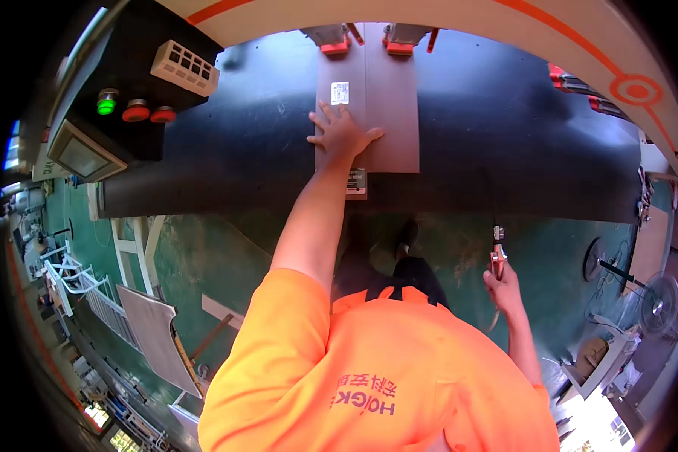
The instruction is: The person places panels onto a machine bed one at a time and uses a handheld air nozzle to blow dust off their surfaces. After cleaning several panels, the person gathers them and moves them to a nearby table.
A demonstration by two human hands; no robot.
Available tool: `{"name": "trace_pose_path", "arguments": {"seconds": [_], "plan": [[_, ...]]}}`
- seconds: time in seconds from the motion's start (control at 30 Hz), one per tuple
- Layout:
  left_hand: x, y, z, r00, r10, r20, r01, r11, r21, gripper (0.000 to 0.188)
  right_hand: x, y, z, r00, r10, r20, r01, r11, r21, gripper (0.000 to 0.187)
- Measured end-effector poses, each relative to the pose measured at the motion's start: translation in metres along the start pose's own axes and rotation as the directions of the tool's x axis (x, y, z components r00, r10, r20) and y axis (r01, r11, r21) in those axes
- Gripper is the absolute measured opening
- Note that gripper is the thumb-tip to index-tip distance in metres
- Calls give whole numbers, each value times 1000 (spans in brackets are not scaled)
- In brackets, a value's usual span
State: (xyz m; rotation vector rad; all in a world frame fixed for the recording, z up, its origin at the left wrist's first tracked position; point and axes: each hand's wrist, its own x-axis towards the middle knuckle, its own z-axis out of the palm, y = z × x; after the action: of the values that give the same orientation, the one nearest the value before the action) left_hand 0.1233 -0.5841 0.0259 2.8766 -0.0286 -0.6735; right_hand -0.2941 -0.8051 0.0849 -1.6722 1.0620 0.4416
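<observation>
Two long brown panels lie side by side on the black worktop. My left hand (340, 134) presses flat on them with its fingers spread, mostly over the left panel (331, 71), just below a white label (340, 93). The right panel (395, 120) ends farther from me than the left one. A dark label (356, 181) near the left panel's close end is partly hidden by my forearm. Off the worktop's front edge, my right hand (502, 286) is closed around an air blow gun (498, 256), its nozzle toward the worktop. A hose hangs below it.
Two red-footed clamps (335, 47) stand over the panels' far ends under a pale machine beam (565, 34). At the left is a control box with a green button (106, 102), red buttons (135, 111) and a screen (83, 153). A fan (659, 303) stands at the right.
</observation>
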Motion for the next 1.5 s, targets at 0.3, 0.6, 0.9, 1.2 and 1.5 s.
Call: {"name": "trace_pose_path", "arguments": {"seconds": [0.3,0.6,0.9,1.2,1.5], "plan": [[-38,-61,37,979,201,-39,-201,980,6,89,-38,14,29,939,7,344,-118,945,305,20],[-22,-114,68,989,149,-11,-147,961,-233,88,-26,4,19,911,-204,357,77,938,339,33],[-82,-9,22,910,-396,121,409,906,-106,123,-32,29,-11,818,-135,559,-307,719,624,56],[-60,-8,13,922,-349,167,361,931,-49,127,-26,53,-19,913,-109,394,-222,677,702,51],[-60,-7,13,915,-366,169,378,925,-44,126,-12,3,-4,911,-103,400,-151,818,556,61]]}}
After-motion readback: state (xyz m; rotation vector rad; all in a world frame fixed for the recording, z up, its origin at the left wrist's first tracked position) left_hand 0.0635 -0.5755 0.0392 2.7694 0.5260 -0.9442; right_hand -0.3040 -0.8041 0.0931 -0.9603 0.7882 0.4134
